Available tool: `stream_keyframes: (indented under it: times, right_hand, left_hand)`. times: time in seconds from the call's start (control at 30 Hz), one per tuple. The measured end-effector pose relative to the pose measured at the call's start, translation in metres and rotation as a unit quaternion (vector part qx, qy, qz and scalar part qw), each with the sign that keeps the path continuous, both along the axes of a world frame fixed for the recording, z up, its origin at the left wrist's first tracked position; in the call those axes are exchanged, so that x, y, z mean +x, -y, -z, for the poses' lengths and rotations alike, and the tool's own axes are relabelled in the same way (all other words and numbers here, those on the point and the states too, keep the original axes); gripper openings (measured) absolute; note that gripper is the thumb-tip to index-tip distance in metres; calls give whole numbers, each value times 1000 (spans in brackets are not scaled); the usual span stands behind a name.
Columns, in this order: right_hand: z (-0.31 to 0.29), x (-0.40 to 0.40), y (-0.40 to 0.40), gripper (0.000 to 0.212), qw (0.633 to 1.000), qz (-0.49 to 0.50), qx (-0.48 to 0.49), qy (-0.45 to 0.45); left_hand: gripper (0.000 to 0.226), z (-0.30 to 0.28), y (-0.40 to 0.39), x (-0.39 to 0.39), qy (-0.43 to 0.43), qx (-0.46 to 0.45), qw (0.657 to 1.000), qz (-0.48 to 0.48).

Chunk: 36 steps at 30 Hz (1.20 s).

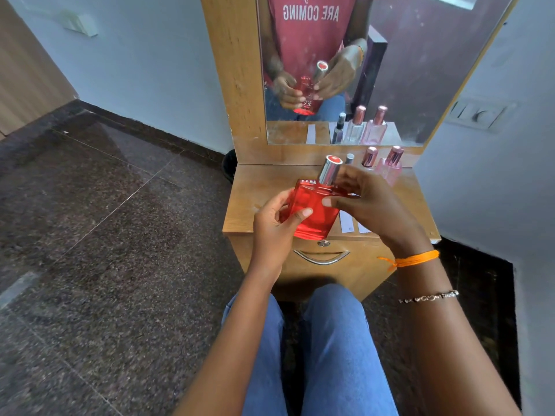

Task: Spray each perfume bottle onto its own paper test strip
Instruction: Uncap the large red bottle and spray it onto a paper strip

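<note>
Four bottles showed in my head view: the red perfume bottle (312, 210) was up off the table (249, 205), its silver cap (329, 169) on, my left hand (274, 229) closed round its base in a firm grip and my right hand (369, 202) pinching its shoulder. Three others (387, 166) stood capped at the back. Paper strips (347, 221) lay beneath; whether any was sprayed I couldn't tell. I judged spraying hardly begun.

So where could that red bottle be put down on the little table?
The left part of the wooden tabletop looks bare. The back right is crowded with pink-capped bottles; paper strips occupy the front right.
</note>
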State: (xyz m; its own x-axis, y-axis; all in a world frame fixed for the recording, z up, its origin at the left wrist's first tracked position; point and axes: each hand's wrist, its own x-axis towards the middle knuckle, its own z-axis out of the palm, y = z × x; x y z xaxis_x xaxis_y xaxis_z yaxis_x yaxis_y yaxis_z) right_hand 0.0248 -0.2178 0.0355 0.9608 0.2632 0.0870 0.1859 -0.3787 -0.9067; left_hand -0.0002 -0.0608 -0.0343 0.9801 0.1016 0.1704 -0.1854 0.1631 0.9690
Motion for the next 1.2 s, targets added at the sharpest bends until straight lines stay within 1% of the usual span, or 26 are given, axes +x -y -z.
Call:
stream_keyframes:
  times: [0.13,0.23,0.3,0.37,0.43,0.47,0.57,0.63,0.77,0.93,1.2]
  right_hand:
    - [-8,11,-5,33,999,-10,-40,17]
    - [-14,19,-13,28,996,28,-59,67]
    - [-19,27,-16,29,988,59,-99,106]
    - [-24,37,-18,30,977,69,-139,144]
    - [-27,46,-18,27,968,66,-176,167]
    - [-27,51,-17,27,964,62,-191,172]
    - [-23,63,-17,27,955,51,-235,176]
    - [-16,68,-17,28,944,57,-272,179]
    - [-4,71,-17,26,930,66,-316,179]
    - [2,74,-15,25,920,75,-344,171]
    - [11,77,-13,25,919,76,-347,169]
  left_hand:
    - [31,-9,-3,6,17,23,1000,-13]
    - [38,-17,1,10,15,58,995,-74]
    - [36,-17,5,9,7,118,983,-137]
    - [24,-13,6,7,30,229,958,-173]
    - [15,-7,6,4,50,330,930,-157]
    - [16,-3,7,3,52,365,920,-133]
    - [28,10,10,2,44,453,889,-55]
    - [34,17,11,2,24,489,872,-16]
    - [34,25,10,2,5,512,859,13]
    - [34,27,8,3,2,497,868,10]
    - [34,28,9,1,-7,484,875,7]
